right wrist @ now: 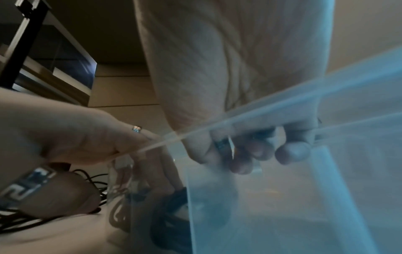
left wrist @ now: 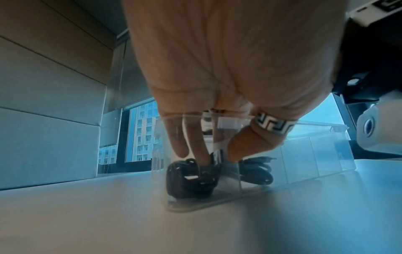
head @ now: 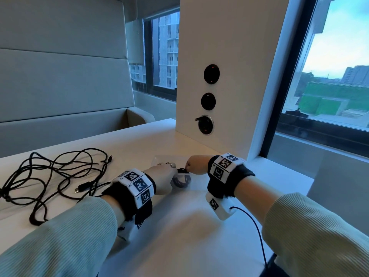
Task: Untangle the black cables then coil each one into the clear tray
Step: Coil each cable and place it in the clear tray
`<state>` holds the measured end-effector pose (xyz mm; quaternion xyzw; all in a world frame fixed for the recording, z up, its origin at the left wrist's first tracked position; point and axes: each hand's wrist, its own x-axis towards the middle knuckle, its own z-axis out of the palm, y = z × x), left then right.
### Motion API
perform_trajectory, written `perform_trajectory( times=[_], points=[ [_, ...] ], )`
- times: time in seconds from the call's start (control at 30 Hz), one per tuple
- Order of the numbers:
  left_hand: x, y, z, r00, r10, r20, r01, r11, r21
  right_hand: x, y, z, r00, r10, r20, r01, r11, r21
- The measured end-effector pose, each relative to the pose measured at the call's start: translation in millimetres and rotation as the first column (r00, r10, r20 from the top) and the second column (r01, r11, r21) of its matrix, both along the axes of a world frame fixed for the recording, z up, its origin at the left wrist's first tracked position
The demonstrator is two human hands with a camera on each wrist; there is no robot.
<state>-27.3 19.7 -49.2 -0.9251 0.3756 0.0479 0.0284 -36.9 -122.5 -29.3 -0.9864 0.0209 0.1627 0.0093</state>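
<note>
Two hands meet at the clear tray (left wrist: 315,154): the left hand (head: 162,176) presses straight fingers on a coiled cable (left wrist: 189,178) inside, the right hand (head: 196,164) curls over the rim, and the tangled cables (head: 52,176) lie well apart on the left hand's side.

So the left hand (left wrist: 228,68) is reaching down into the clear tray (left wrist: 326,154) sitting on the pale table (left wrist: 108,214). Two straight fingers (left wrist: 180,142) are pressing down on a coiled black cable (left wrist: 189,180) bunched in the tray's near corner. The thumb (left wrist: 245,146), wearing a patterned ring (left wrist: 272,123), is pointing down just right of them. A second cable coil (left wrist: 256,173) is lying a bit further right inside the tray. A window (left wrist: 139,134) is showing behind, with an apartment block outside.
</note>
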Motion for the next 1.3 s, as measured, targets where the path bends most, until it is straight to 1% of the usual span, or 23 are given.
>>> perform_trajectory(
  times=[0.17,0.23,0.3,0.33,0.37,0.5,0.6,0.7,0.77,0.83,0.87,0.9,0.93,0.97,1.07,1.13,1.2,1.23,1.3],
  points=[
    [-4.5,1.6,1.4,1.0,-0.019,-0.01,0.019,1.0,-0.006,-0.7,8.7,6.4,1.0,-0.009,-0.013,0.008,0.997,-0.083],
    [-5.0,2.4,1.3,1.0,-0.022,-0.002,0.022,0.999,-0.026,-3.0,9.1,6.4,0.998,-0.011,0.058,0.015,0.997,-0.08],
    [-6.2,2.8,2.3,1.0,-0.019,-0.009,0.018,0.999,-0.031,-4.4,7.4,4.1,0.986,-0.014,0.164,0.023,0.998,-0.05],
    [-6.9,2.7,2.9,1.0,-0.016,-0.015,0.015,0.999,-0.031,-4.7,6.3,2.5,0.979,-0.027,0.201,0.035,0.999,-0.038],
    [-7.3,2.8,3.4,1.0,-0.018,-0.017,0.017,1.0,-0.025,-4.2,5.4,1.0,0.977,-0.041,0.208,0.047,0.999,-0.024],
    [-6.7,3.9,2.3,0.999,-0.015,-0.032,0.014,1.0,-0.011,-0.1,3.0,-1.2,0.992,-0.064,0.11,0.064,0.998,0.001],
    [-6.4,4.3,2.3,0.999,-0.014,-0.036,0.013,1.0,-0.013,1.1,5.8,-0.9,0.998,-0.049,0.048,0.051,0.998,-0.04],
    [-7.3,4.6,3.1,0.999,-0.017,-0.045,0.015,1.0,-0.024,0.0,7.2,1.7,0.998,-0.049,0.029,0.05,0.997,-0.065],
    [-7.5,4.5,4.4,0.998,-0.021,-0.055,0.019,0.999,-0.028,-1.5,4.8,5.1,0.996,-0.05,0.074,0.05,0.999,-0.002],
    [-6.5,3.0,5.4,0.998,-0.022,-0.066,0.021,1.0,-0.014,-5.4,-1.0,7.9,0.985,-0.102,0.14,0.075,0.98,0.184],
    [-5.6,2.0,6.1,0.998,-0.02,-0.066,0.02,1.0,-0.003,-8.3,-5.0,8.8,0.976,-0.143,0.164,0.093,0.954,0.284],
    [-4.3,1.5,5.8,0.998,-0.013,-0.066,0.014,1.0,0.006,-12.1,-8.2,10.4,0.969,-0.174,0.177,0.103,0.93,0.353],
    [-3.3,0.7,5.7,0.998,0.0,-0.066,0.001,1.0,0.015,-17.2,-10.8,11.9,0.968,-0.184,0.173,0.105,0.915,0.389],
    [-2.4,0.1,5.1,0.998,0.016,-0.065,-0.014,1.0,0.02,-22.9,-13.0,13.2,0.973,-0.164,0.16,0.089,0.914,0.395],
    [-2.1,-1.6,5.1,0.996,0.063,-0.064,-0.061,0.998,0.035,-39.9,-13.0,14.8,0.986,-0.034,0.164,-0.018,0.952,0.306],
    [-2.2,-3.3,5.0,0.994,0.077,-0.076,-0.074,0.997,0.031,-45.7,-12.0,15.8,0.985,-0.01,0.17,-0.042,0.954,0.296],
    [-1.9,-2.9,4.3,0.99,0.087,-0.109,-0.085,0.996,0.021,-49.5,-10.2,16.7,0.991,0.021,0.132,-0.058,0.957,0.284],
    [-1.5,-1.8,3.5,0.988,0.088,-0.127,-0.087,0.996,0.009,-50.2,-9.5,15.6,0.992,0.046,0.115,-0.074,0.965,0.253],
    [-0.7,0.6,2.7,0.987,0.075,-0.143,-0.08,0.996,-0.03,-49.9,-7.8,10.5,0.986,0.118,0.114,-0.131,0.984,0.118]
  ],
)
